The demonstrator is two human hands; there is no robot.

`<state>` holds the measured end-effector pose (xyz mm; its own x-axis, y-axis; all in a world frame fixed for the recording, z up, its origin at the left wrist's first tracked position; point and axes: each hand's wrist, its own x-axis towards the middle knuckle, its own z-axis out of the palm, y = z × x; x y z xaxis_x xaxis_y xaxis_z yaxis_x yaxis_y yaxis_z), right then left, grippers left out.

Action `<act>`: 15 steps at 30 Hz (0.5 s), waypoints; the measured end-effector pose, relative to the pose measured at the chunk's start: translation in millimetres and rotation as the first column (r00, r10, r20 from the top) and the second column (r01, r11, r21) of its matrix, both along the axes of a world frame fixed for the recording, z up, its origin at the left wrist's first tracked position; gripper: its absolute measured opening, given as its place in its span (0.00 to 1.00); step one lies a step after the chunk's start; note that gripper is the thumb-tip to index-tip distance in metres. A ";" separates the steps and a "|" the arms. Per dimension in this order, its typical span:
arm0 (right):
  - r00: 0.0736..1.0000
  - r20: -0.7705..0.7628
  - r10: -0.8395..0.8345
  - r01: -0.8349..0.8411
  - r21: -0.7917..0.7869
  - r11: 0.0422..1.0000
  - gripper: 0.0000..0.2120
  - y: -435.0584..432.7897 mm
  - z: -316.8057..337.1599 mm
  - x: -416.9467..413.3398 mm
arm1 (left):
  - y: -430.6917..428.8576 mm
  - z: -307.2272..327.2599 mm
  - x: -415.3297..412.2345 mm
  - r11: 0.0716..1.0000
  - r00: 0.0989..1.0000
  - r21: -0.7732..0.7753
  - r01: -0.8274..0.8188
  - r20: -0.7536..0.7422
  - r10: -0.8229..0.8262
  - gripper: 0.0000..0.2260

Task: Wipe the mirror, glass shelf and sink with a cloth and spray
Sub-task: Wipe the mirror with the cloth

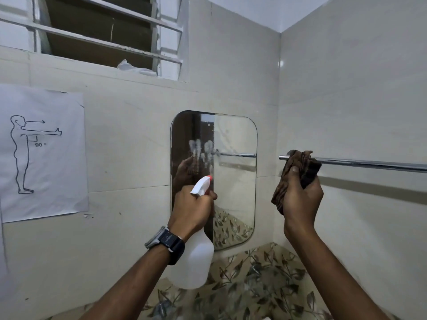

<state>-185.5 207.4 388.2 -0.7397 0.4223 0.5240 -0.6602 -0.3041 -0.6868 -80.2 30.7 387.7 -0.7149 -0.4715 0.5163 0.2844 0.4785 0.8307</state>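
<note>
A rounded rectangular mirror hangs on the tiled wall ahead, with white streaks of spray running down its upper left part. My left hand grips a white spray bottle by its neck, and the bottle's red-tipped nozzle points at the mirror. To the right of the mirror, my right hand is raised and holds a bunched brown cloth. The cloth is apart from the glass. Neither the sink nor the glass shelf is in view.
A chrome towel rail runs along the right wall just behind the cloth. A paper poster with a standing figure is stuck on the left wall. A louvred window sits above. Leaf-patterned tiles line the wall below the mirror.
</note>
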 end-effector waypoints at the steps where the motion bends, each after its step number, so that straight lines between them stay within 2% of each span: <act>1: 1.000 0.004 -0.007 0.007 0.005 1.000 0.06 1.8 -1.3 -0.2 | 0.3 -3.1 -2.6 1.000 1.000 0.006 0.004 0.020 -0.004 0.17; 4: 1.000 0.011 -0.022 0.022 0.021 1.000 0.09 7.6 -4.8 -0.4 | -1.7 -13.7 -8.2 1.000 0.997 0.015 0.017 0.080 -0.018 0.12; 6: 1.000 0.014 -0.029 0.028 0.039 0.999 0.08 9.7 -7.1 -0.7 | -3.6 -20.7 -9.4 0.998 0.994 -0.047 -0.035 0.099 0.039 0.07; 10: 0.999 0.036 -0.019 0.017 0.063 0.998 0.06 6.4 -11.7 -1.2 | -8.4 -26.3 -2.9 0.976 0.977 -0.144 -0.161 0.118 0.178 0.08; 13: 0.998 0.063 0.000 -0.005 0.084 0.996 0.05 -0.9 -16.4 -3.3 | -18.2 -25.3 3.1 0.960 0.944 -0.123 -0.251 0.187 0.271 0.10; 15: 0.997 0.072 0.013 -0.020 0.102 0.995 0.05 -7.3 -20.5 -5.3 | -24.8 -24.0 6.9 0.964 0.943 -0.094 -0.248 0.204 0.262 0.12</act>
